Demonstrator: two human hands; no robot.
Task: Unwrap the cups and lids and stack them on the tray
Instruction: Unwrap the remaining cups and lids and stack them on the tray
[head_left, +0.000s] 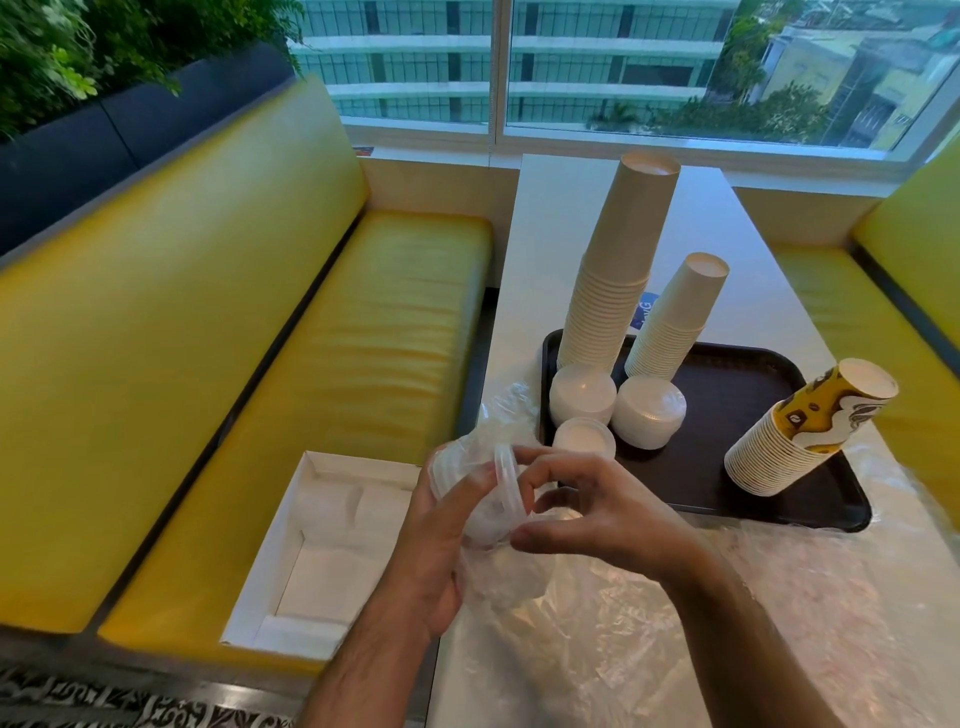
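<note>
The left hand (431, 551) grips a clear-plastic-wrapped sleeve of white lids (467, 499) from the side, fingers curled round it, above the near edge of the white desk (561, 208). The right hand (587, 509) pinches one translucent round plastic lid (506, 480) at the sleeve's open end. One dark brown rectangular plastic tray (727, 395) lies on the desk beyond the hands. It carries three inverted stacks of paper cups: two plain white stacks (618, 270) and one yellow-and-brown printed stack (810, 426), the latter tilted. Three short stacks of white lids (647, 413) stand at the tray's near left corner. Loose clear plastic wrapping (675, 623) covers the near desk. One open white cardboard box (322, 551) sits on the yellow upholstered bench (260, 364).
</note>
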